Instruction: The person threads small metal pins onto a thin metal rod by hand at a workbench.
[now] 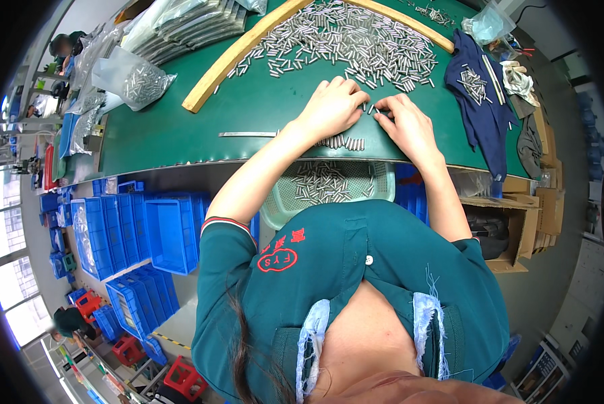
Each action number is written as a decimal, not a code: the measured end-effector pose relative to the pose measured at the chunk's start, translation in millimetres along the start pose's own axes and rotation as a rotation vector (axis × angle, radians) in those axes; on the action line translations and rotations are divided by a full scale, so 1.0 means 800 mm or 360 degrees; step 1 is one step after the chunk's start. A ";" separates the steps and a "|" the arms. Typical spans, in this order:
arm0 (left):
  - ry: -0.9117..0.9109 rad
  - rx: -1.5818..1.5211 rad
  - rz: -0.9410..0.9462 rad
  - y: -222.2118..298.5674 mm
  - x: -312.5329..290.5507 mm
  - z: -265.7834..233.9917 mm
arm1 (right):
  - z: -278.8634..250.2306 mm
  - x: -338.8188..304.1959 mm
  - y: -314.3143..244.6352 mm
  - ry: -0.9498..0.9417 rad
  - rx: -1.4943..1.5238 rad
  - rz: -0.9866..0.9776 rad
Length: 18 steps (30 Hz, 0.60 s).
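Observation:
Both hands are over the green tabletop point(153, 138), just in front of a big heap of short, shiny metal pins point(362, 40). My left hand point(332, 106) is curled, its fingertips closed at a metal pin point(364, 106). Close by on the right, my right hand point(405, 125) has thumb and forefinger pinched at another pin point(377, 111). One more pin shows between the two hands. Nearer the table's front edge, a row of pins point(345, 143) lies side by side, partly hidden by my left wrist. A thin flat metal strip point(248, 134) extends left from there.
Wooden bars point(231, 60) border the heap. Below the front edge sits a pale green basket point(275, 202) holding pins. A navy cloth point(473, 118) with pins on it lies at right, a clear bag of pins point(137, 84) at left. Blue bins point(170, 229) stand lower left, cardboard boxes lower right.

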<state>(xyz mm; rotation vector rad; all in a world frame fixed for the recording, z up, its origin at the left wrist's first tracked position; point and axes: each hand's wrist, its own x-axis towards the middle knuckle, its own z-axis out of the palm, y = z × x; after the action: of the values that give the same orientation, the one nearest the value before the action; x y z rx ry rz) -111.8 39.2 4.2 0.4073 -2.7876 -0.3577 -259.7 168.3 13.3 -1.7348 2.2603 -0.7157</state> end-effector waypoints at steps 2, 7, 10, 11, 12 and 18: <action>-0.0010 0.0028 -0.0014 0.001 0.003 0.000 | -0.001 -0.002 -0.001 0.0017 -0.0028 -0.0008; -0.0054 0.0089 -0.0074 0.001 0.004 -0.005 | -0.009 -0.009 -0.006 -0.0028 -0.0092 0.0098; -0.0039 0.0075 -0.0080 0.004 0.001 -0.006 | -0.009 -0.013 -0.007 -0.0078 -0.0016 0.0083; -0.0038 0.0010 -0.0056 0.005 0.000 -0.006 | -0.008 -0.013 -0.007 -0.0084 -0.0011 0.0081; -0.0037 -0.0054 -0.0031 0.006 0.000 -0.007 | -0.007 -0.014 -0.007 -0.0088 -0.0007 0.0078; 0.0184 -0.0080 0.0114 0.005 0.014 0.014 | 0.002 -0.016 -0.008 0.0015 0.0022 -0.0006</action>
<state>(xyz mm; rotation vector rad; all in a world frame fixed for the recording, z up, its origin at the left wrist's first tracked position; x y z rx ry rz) -126.7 41.8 -2.0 0.3054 -2.6668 -0.3748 -249.8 178.5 13.9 -1.7335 2.2533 -0.7401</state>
